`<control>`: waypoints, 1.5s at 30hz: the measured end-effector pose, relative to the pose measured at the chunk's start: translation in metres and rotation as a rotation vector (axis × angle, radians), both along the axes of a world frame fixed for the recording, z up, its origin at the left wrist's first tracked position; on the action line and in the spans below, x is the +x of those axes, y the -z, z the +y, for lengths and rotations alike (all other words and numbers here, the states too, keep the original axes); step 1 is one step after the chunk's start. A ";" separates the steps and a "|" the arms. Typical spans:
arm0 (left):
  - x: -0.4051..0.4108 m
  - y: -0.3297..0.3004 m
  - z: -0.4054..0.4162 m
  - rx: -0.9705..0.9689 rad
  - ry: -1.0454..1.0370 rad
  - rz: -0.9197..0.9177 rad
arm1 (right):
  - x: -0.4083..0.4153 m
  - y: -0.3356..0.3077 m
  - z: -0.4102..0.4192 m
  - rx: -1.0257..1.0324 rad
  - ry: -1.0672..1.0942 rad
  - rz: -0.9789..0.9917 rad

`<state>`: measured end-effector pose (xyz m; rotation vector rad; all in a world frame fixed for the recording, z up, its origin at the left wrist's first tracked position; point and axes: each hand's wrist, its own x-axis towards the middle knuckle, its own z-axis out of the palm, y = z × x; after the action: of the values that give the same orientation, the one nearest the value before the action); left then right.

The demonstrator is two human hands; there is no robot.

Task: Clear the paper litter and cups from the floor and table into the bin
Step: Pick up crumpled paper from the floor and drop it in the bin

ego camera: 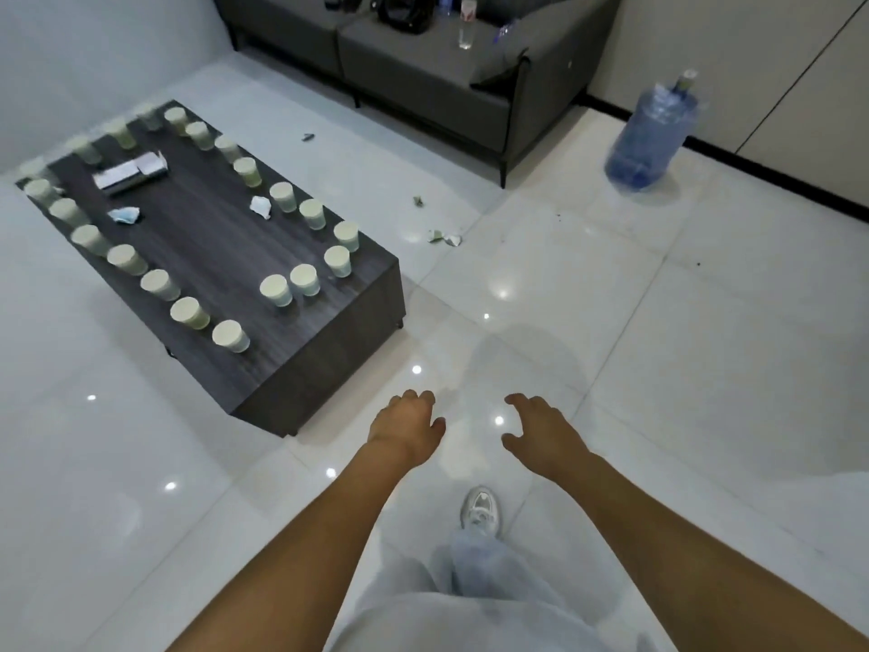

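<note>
A dark wood-grain coffee table stands on the glossy white tiled floor. Upturned paper cups line its two long edges, with crumpled tissues and a flat white packet between the rows. On the floor at the table's 3 o'clock lie paper scraps; a blue water jug stands further out toward 2 o'clock.

The far-left cups on the worktop are smeared by blur. The sofa is cut off by the top edge, and the dark bag and bottles on it are cropped. The small floor scraps are too small to identify. The blue water jug is blurred.
</note>
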<state>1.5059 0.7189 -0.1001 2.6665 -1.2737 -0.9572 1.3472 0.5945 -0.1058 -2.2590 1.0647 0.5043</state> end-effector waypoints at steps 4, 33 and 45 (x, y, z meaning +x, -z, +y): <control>0.030 -0.002 -0.069 0.003 -0.016 0.011 | 0.035 -0.002 -0.078 0.009 -0.008 0.024; 0.393 0.038 -0.539 0.066 -0.272 0.086 | 0.434 0.035 -0.595 0.044 -0.240 0.051; 0.456 0.070 -0.647 0.117 -0.581 0.178 | 0.567 0.076 -0.739 0.040 -0.447 0.083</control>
<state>1.9614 0.0719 -0.1699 2.6993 -0.3737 -1.1504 1.9140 -0.1447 -0.1820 -2.4612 0.5729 0.7974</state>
